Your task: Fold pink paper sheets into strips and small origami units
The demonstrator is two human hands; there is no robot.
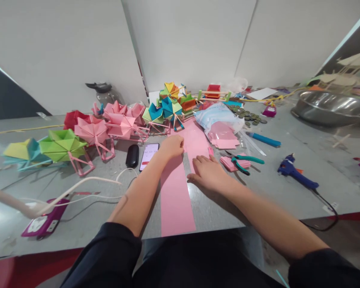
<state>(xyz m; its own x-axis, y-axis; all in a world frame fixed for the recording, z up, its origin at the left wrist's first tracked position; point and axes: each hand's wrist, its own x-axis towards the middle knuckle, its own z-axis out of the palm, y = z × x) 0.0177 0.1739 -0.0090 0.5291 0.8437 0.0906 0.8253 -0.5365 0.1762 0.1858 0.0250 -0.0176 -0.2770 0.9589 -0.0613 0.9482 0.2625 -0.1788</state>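
A long pink paper strip [177, 200] lies on the grey table and runs from the front edge back under my left hand [171, 147]. The fingers of that hand are curled, and whatever may be in them is hidden. To its right, a second pink strip [196, 140] lies at a slight angle. My right hand [208, 172] rests palm down with its fingers stretched over this strip's near end. Just right of that hand are a stack of small pink paper pieces [243, 163] and teal-handled pliers [241, 161] lying partly on it.
Folded pink paper models [91, 132] and a green one [61, 142] stand at left. A phone [149, 156], black case [132, 156] and purple power strip [45, 218] are nearer. On the right lie a blue glue gun [297, 174], blue cutter [264, 139] and metal bowl [333, 108].
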